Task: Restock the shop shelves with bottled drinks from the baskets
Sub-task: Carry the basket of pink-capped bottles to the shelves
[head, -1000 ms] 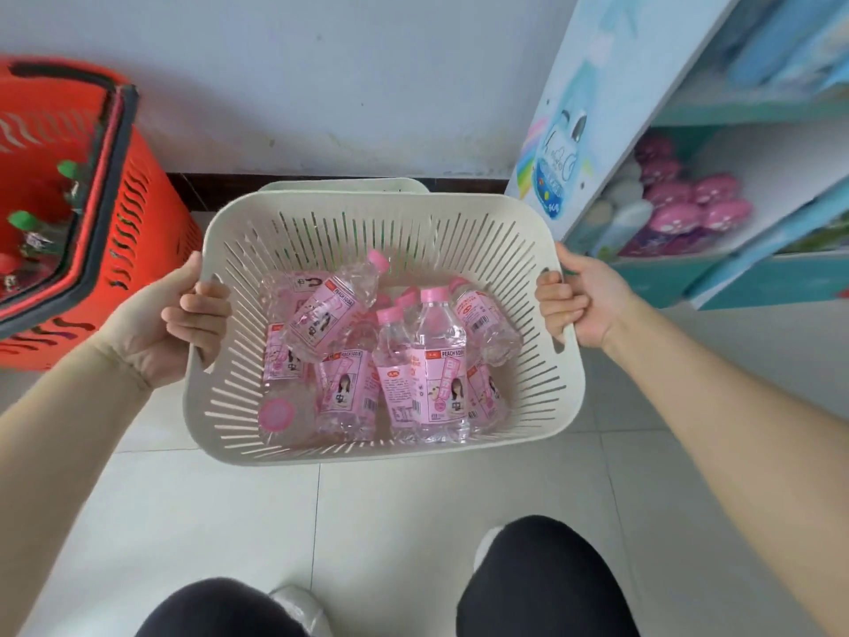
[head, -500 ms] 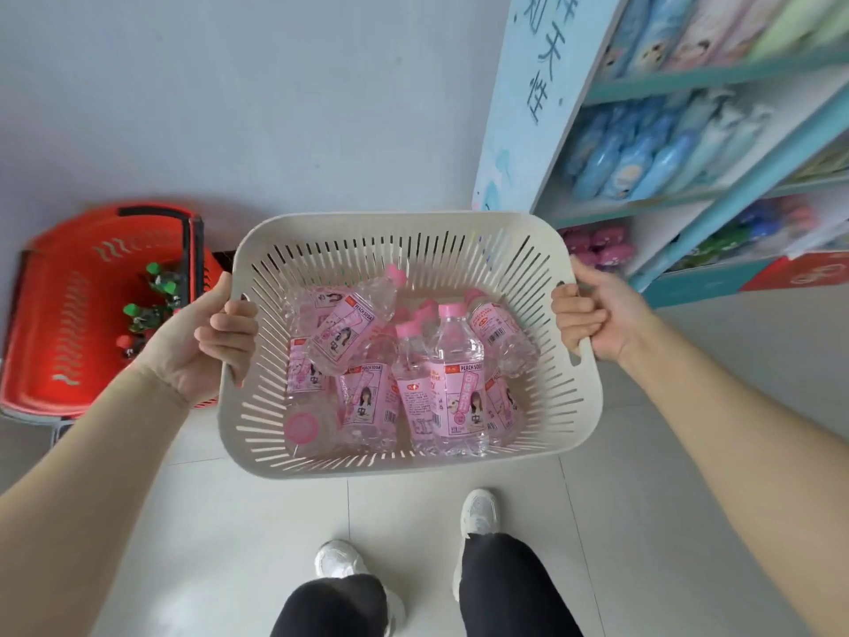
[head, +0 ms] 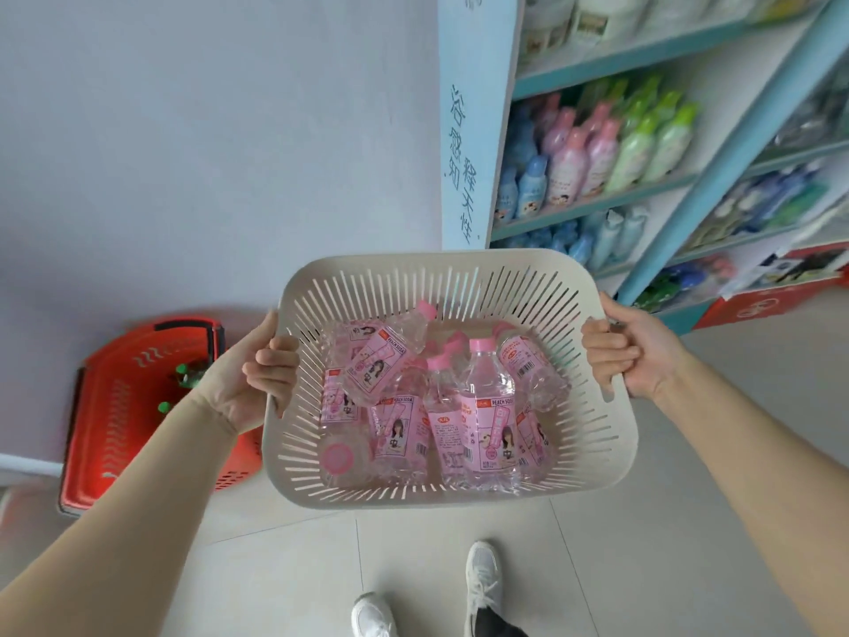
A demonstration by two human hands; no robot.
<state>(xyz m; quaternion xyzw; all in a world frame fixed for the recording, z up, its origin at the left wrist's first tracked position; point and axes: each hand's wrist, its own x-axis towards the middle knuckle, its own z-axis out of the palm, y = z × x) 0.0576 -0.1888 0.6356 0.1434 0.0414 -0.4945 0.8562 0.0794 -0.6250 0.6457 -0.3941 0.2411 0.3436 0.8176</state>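
Bottles of peach soda lie heaped in the basket you carry beside the shelves, left grip and right grip each curled round a side rim; restocking this load looks yet to begin.

Pink labels on the clear bottles in the cream basket carry most of the print I can read. The upright bottle says "PEACH SODA" in dark capitals near the top of its label, with a large 中 lower down. The tilted bottle on top of the pile shows "PEACH SODA" along its label edge, plus 中. A lying bottle repeats both, beside a barcode. Blue Chinese characters run down the shelf side panel, ending 天性. Labels on the shelf bottles are too blurred.
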